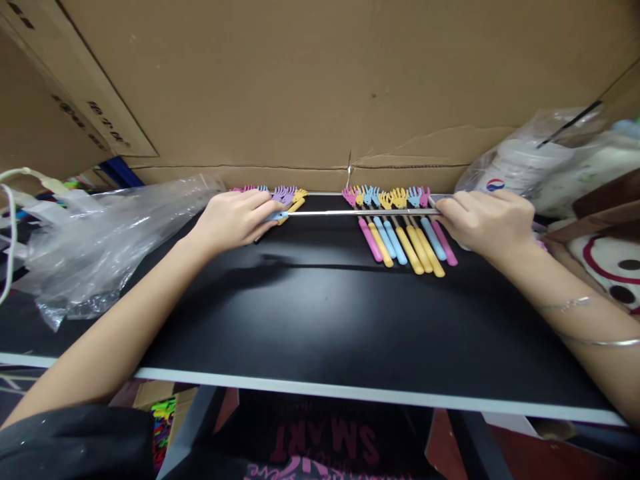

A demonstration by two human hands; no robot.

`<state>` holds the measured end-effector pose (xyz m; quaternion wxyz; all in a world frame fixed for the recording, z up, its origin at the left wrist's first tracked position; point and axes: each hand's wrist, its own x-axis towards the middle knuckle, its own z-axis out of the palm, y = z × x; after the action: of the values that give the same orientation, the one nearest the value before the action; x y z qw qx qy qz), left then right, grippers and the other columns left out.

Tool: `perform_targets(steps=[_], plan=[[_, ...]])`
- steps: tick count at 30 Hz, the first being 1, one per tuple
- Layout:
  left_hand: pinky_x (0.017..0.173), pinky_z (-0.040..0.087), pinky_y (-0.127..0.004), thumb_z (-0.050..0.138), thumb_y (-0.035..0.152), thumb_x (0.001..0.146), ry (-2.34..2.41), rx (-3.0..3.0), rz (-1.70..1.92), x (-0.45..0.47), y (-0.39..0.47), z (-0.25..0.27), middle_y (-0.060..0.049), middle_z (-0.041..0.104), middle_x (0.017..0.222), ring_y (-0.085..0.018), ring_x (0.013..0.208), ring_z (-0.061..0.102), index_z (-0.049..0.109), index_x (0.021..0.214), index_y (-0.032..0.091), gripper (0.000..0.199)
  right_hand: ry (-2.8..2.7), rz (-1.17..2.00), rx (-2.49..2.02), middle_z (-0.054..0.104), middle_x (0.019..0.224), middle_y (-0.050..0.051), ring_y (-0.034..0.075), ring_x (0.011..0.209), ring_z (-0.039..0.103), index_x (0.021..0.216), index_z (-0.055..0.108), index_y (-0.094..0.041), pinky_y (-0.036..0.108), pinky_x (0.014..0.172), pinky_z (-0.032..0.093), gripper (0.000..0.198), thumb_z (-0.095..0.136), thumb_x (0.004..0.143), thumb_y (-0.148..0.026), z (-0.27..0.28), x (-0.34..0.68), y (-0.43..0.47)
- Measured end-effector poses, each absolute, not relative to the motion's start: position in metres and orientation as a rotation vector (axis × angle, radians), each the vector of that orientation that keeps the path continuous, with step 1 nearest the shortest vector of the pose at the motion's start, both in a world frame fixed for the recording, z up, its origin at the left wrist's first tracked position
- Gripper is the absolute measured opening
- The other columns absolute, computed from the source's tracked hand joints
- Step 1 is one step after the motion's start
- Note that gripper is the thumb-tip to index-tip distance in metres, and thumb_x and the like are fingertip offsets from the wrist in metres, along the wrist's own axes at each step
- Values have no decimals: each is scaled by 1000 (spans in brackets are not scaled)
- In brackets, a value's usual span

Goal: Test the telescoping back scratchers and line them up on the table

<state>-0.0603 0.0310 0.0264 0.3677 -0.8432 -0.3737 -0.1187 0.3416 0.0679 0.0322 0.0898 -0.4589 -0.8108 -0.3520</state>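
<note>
A back scratcher with a thin silver telescopic rod is stretched out level above the table, between my two hands. My left hand is closed on its light blue head end, partly covering it. The other end is in my closed right hand, which hides the handle. Just beyond the rod lies a row of short back scratchers with pink, yellow and blue handles and claw heads. More claw heads, in purple, yellow, pink and blue, show behind my left hand, which partly covers that group.
A cardboard wall stands along the back of the black table. Clear plastic bags lie at the left. At the right are a bagged white cup and a brown plush item. Below the table is a box of colourful pieces.
</note>
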Motion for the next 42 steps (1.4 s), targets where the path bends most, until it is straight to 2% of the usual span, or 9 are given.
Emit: perform_targets(steps=[5, 9, 15, 20, 30, 35, 42], plan=[[52, 38, -25, 35, 40, 95, -994, -2205, -326, -69, 36, 21, -7, 65, 87, -17, 77, 62, 63, 101, 20, 35, -2411, -926, -1400, 61, 64, 6, 11, 56, 40, 73, 63, -18, 27, 54, 22, 40, 37, 91, -42, 29, 340, 65], [51, 36, -24, 36, 37, 95, -995, -2135, -317, -72, 38, 20, -7, 64, 85, -17, 77, 61, 63, 103, 20, 33, -2379, -995, -1367, 64, 65, 5, 10, 53, 39, 78, 65, -18, 24, 51, 22, 43, 35, 93, -44, 24, 334, 58], [48, 31, -24, 39, 36, 96, -896, -2150, -379, -49, 26, 13, -3, 64, 76, -14, 69, 61, 65, 97, 21, 30, -2414, -1070, -1141, 63, 62, 2, 9, 51, 43, 78, 66, -18, 25, 48, 20, 36, 39, 92, -37, 17, 325, 51], [49, 32, -24, 42, 32, 95, -898, -2182, -497, -27, 11, 10, -2, 65, 78, -13, 72, 62, 64, 97, 22, 24, -2455, -1047, -1066, 61, 63, 2, 10, 53, 47, 80, 65, -19, 26, 49, 20, 31, 40, 92, -32, 19, 317, 39], [48, 31, -22, 37, 36, 97, -829, -2410, -601, 16, -15, -2, 3, 62, 72, -9, 63, 60, 62, 98, 23, 28, -2517, -1023, -790, 58, 59, -3, 8, 53, 50, 81, 63, -20, 27, 51, 22, 22, 43, 90, -15, 14, 269, -9], [48, 31, -23, 41, 35, 96, -823, -2343, -622, 15, -15, 1, 3, 59, 68, -8, 59, 57, 63, 99, 24, 25, -2444, -1081, -771, 57, 57, -4, 8, 52, 52, 79, 61, -20, 26, 50, 23, 19, 47, 91, -23, 13, 269, -7], [48, 31, -24, 39, 42, 96, -716, -2345, -483, 6, -3, 4, 2, 61, 67, -9, 61, 60, 64, 99, 24, 30, -2540, -978, -823, 58, 58, -3, 7, 51, 50, 76, 62, -20, 25, 48, 21, 30, 41, 94, -33, 13, 268, 1]])
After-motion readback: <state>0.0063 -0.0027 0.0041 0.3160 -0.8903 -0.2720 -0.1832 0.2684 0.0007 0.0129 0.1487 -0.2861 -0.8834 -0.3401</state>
